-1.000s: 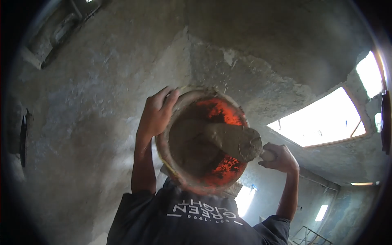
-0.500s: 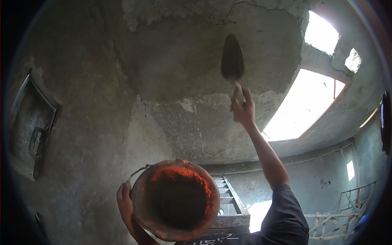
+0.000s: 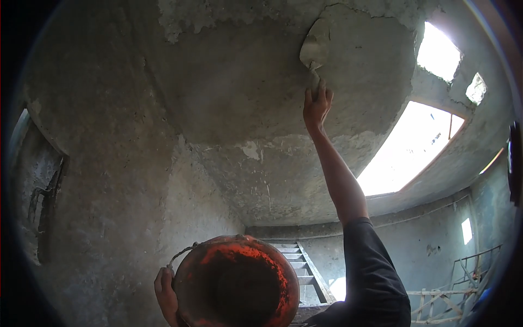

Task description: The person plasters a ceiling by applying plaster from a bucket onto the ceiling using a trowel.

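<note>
My right hand (image 3: 318, 108) is closed round the handle of a trowel (image 3: 315, 48), arm stretched up. The trowel's blade lies close against the plastered surface (image 3: 245, 76), near the upper edge of a darker, smoother patch. Low in the view, my left hand (image 3: 165, 291) grips the side of an orange bucket (image 3: 284, 272) at its handle. Grey mortar coats much of the bucket, and its mouth faces me with a dark inside.
A metal ladder (image 3: 310, 272) stands behind the bucket. Bright window openings (image 3: 414, 147) break the wall at right. White metal scaffolding (image 3: 436, 305) is at the lower right, and a recessed frame (image 3: 41, 191) sits in the left wall.
My right hand has moved up with the trowel, whose blade turned from dark to light against the plaster. The bucket and my left hand sit lower in the view.
</note>
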A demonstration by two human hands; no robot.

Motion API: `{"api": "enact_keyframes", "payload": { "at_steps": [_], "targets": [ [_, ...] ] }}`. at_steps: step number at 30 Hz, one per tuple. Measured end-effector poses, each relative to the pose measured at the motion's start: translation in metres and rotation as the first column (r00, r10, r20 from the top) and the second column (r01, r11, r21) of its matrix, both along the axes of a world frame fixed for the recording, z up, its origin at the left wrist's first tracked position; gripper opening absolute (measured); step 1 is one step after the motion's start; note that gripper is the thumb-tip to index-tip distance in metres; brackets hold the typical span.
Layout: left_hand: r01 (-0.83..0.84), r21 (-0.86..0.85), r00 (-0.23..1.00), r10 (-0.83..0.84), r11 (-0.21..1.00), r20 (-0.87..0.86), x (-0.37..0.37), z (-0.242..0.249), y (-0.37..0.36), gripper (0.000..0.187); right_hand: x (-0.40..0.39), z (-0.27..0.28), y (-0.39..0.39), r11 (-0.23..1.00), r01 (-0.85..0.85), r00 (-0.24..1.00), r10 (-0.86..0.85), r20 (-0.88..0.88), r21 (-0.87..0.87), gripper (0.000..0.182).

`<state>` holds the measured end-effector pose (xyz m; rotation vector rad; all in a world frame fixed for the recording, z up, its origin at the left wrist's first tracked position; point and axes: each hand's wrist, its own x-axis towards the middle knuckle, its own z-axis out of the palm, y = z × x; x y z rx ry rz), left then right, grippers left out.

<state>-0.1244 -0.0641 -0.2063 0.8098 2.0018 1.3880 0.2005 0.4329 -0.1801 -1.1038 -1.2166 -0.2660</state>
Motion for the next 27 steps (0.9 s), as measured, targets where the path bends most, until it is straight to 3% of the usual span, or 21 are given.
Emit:
{"api": "enact_keyframes", "payload": {
  "at_steps": [3, 5, 9, 11, 14, 17, 21, 24, 26, 27],
  "targets": [
    [0.035, -0.028, 0.999, -0.035, 0.999, -0.009, -0.005, -0.003, 0.002, 0.031, -0.001, -0.015, 0.007, 1.0, -0.006, 1.0, 0.006, 0.016, 0.028, 0.054],
    [0.038, -0.022, 0.998, -0.039, 0.999, -0.053, -0.009, -0.01, 0.001, 0.031, 0.0, -0.032, -0.004, 0.991, -0.108, 0.992, 0.112, 0.051, -0.077, 0.053],
    [0.028, -0.021, 0.999, -0.028, 0.999, -0.031, -0.008, -0.009, 0.004, 0.031, 0.003, -0.06, -0.047, 0.981, -0.153, 0.977, 0.168, 0.13, -0.116, 0.049],
    [-0.024, -0.034, 1.0, 0.025, 0.999, 0.008, -0.012, -0.016, -0.001, 0.031, 0.008, -0.062, -0.065, 0.956, -0.179, 0.972, 0.208, 0.106, -0.234, 0.048],
    [-0.012, -0.038, 1.0, 0.013, 0.999, 0.025, -0.015, -0.017, -0.002, 0.031, 0.015, -0.038, -0.065, 0.975, -0.162, 0.987, 0.163, -0.004, -0.151, 0.048],
    [0.016, -0.054, 1.0, -0.016, 0.998, -0.004, -0.01, -0.009, 0.001, 0.031, 0.02, -0.01, -0.04, 0.998, -0.065, 0.998, 0.065, -0.02, -0.004, 0.049],
    [0.041, -0.003, 0.998, -0.042, 0.999, -0.041, -0.013, -0.016, 0.001, 0.031, 0.013, 0.008, -0.013, 0.999, -0.03, 0.999, 0.031, -0.016, 0.039, 0.05],
    [-0.008, -0.013, 0.999, 0.007, 1.0, -0.041, -0.006, -0.01, 0.004, 0.031, -0.008, 0.009, -0.005, 0.997, -0.067, 0.998, 0.068, -0.012, 0.036, 0.051],
    [0.024, -0.036, 1.0, -0.025, 0.999, -0.008, -0.009, -0.01, 0.005, 0.029, -0.022, 0.007, -0.002, 0.967, -0.25, 0.968, 0.251, 0.014, -0.045, 0.053],
    [0.028, -0.038, 1.0, -0.028, 0.999, -0.012, -0.008, -0.009, 0.005, 0.029, -0.029, 0.006, -0.003, 0.968, -0.247, 0.969, 0.247, 0.01, -0.045, 0.053]
  ]
}}
